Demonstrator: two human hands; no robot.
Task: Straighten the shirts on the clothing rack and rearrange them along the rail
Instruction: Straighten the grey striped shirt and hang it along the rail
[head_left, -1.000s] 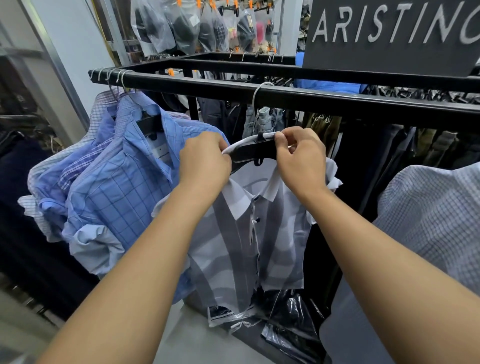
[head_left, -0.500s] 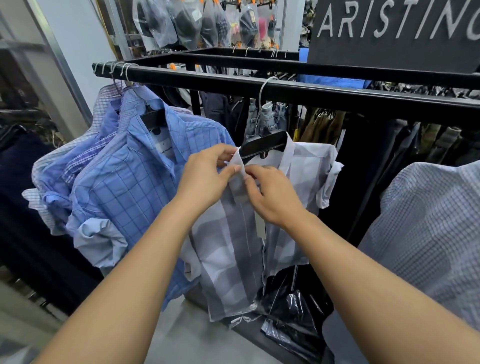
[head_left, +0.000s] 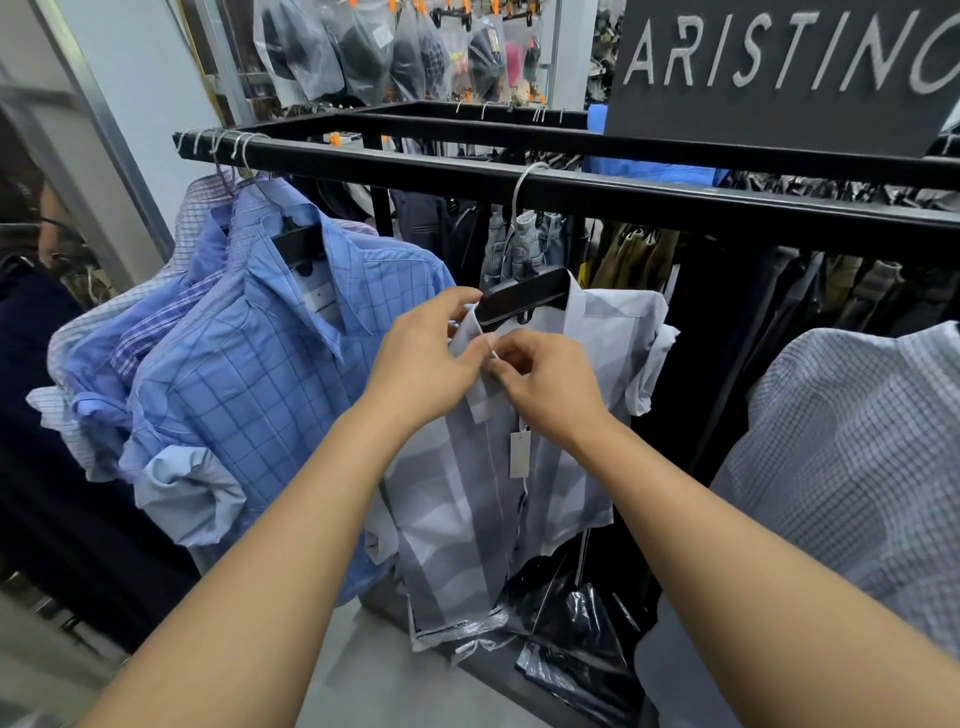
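A grey and white striped shirt (head_left: 467, 499) hangs on a black hanger (head_left: 524, 301) from the black rail (head_left: 675, 200) at the middle. My left hand (head_left: 423, 364) pinches the shirt's left collar edge. My right hand (head_left: 550, 387) pinches the front placket just below the collar, fingertips almost meeting the left hand. A small paper tag (head_left: 520, 453) dangles under my right hand. Left of it hang several blue checked shirts (head_left: 249, 384), bunched at the rail's end. A grey fine-checked shirt (head_left: 852, 457) hangs at the right.
A dark sign with silver letters (head_left: 779, 67) stands on the rack top. Dark trousers and jeans (head_left: 524, 244) hang behind the rail. Bagged goods (head_left: 374, 47) hang at the back. Plastic-wrapped clothes (head_left: 571, 639) lie on the rack's base. A person (head_left: 31, 291) stands at the far left.
Both hands left the hanger's shoulders and dropped to the striped shirt's collar and placket. The shirt now hangs straighter on its hanger.
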